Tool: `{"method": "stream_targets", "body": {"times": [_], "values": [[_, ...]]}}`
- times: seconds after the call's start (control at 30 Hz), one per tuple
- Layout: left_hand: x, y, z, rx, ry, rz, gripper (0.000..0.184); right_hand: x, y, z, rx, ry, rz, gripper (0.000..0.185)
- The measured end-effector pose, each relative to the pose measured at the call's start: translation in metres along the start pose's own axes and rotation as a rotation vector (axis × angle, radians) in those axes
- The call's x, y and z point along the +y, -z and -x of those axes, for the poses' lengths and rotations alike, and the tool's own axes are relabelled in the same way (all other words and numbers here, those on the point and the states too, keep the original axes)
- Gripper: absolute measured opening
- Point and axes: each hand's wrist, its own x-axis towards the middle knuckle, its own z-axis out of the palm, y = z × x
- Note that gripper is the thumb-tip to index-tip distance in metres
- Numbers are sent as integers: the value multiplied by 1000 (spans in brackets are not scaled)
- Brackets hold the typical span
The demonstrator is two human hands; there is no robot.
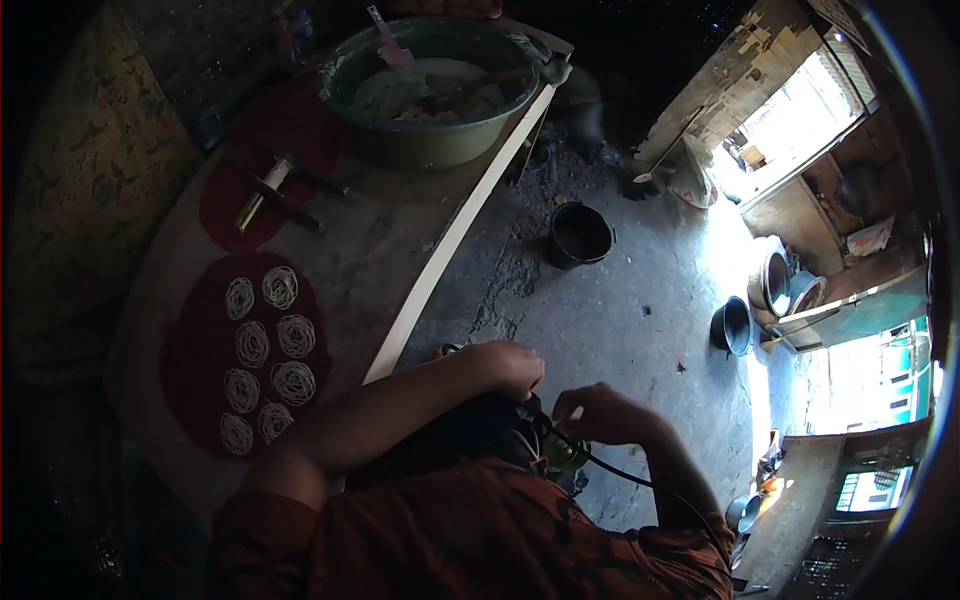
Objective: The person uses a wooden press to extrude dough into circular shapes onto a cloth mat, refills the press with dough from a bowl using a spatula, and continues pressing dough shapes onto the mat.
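Note:
Both of my hands are in front of my waist, near the table's edge. My left hand (515,370) is closed, palm side down; whatever lies inside its fingers is hidden. To its right, my right hand (612,413) has loosely bent fingers with a gap before the thumb, and I see nothing held in it. A black cable (620,472) runs just below it across my body. Beside the cable, a green rounded object (565,452) hangs at my waist, partly covered. Round coils of thin pale strands (295,337) lie in two columns on a dark red mat (190,345), left of my forearm.
A large green basin (430,150) with a pale mass and a pink scoop (390,42) stands on the table (370,250). A hand press with dark bars (275,190) rests on another red mat. Black buckets (582,236) stand on the concrete floor (640,280).

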Motion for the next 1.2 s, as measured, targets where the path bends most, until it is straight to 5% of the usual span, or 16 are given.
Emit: {"method": "stream_targets", "body": {"times": [0.13, 0.2, 0.53, 0.73, 0.87, 0.93, 0.97, 1.1, 1.17, 1.2], "values": [[-7, -2, 2, 7, -10, 24, 27, 18, -25, -11, -24, 93, 4, 16], [-13, -2, -1, 7, -11, 44, 27, 32, -23, -13, 45, 307, 38, 15], [-10, -6, -2, -47, 17, 74, 27, -56, 26, 40, 154, 347, 200, 9], [-10, -12, -4, 1, 63, 31, 28, -55, 45, 48, -259, 128, 72, 15], [-24, -6, 6, -13, -3, 138, 27, -12, 34, 18, -629, 21, 289, 20], [-30, -6, 10, 9, 14, 187, 28, -11, 44, 17, -29, 209, 496, 22], [-31, -8, 10, 15, 16, 234, 29, -15, 50, 11, 112, 316, 330, 25], [-28, -17, 18, 238, 95, 313, 37, -76, 37, -21, -73, 442, -25, 28], [-24, -1, 50, 198, -29, 913, 37, -96, 25, -30, -78, 471, 149, 34], [-33, -11, 45, 213, -20, 916, 37, -98, 23, -33, -87, 483, 157, 34]]}}
